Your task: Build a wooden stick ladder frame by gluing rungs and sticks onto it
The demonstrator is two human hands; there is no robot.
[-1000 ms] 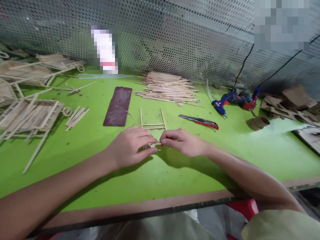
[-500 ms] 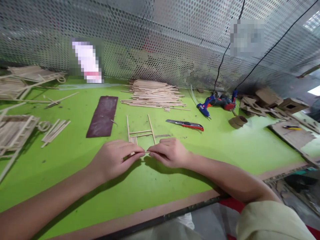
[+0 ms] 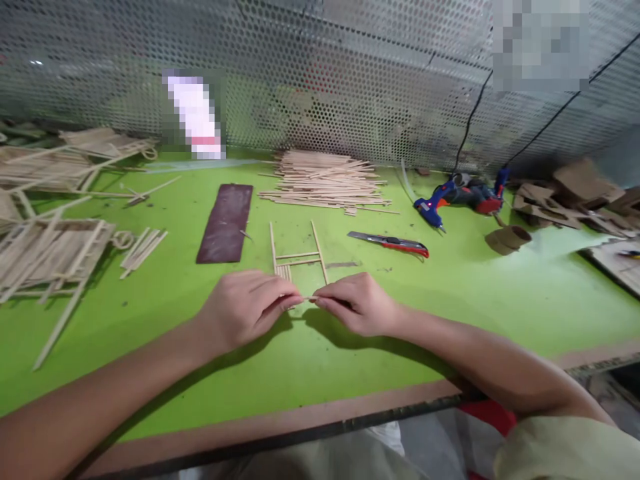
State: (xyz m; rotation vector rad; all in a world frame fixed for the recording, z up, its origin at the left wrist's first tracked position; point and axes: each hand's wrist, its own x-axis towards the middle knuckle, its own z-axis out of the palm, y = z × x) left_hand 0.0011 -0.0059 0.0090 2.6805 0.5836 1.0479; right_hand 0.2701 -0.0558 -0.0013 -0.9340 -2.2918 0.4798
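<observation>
A short thin wooden stick (image 3: 309,299) spans the small gap between my fingertips. My left hand (image 3: 250,308) pinches its left end and my right hand (image 3: 357,305) pinches its right end. Just beyond them, a small ladder-like stick frame (image 3: 299,262) lies on the green table, its near part hidden behind my hands. Several short sticks (image 3: 283,272) lie side by side within its lower left corner. A red and grey utility knife (image 3: 390,243) rests to the right of the frame.
Behind the frame is a pile of sticks (image 3: 325,180). A dark brown sheet (image 3: 225,223) lies left of it. Stick structures (image 3: 50,257) and short sticks (image 3: 143,252) occupy the left. A blue glue gun (image 3: 433,205), brown tape roll (image 3: 508,239) and cardboard pieces (image 3: 575,193) are at right.
The camera view has shifted, so the table items appear further right and slightly higher. Both hands keep their pinch on the stick, with little change relative to the frame.
</observation>
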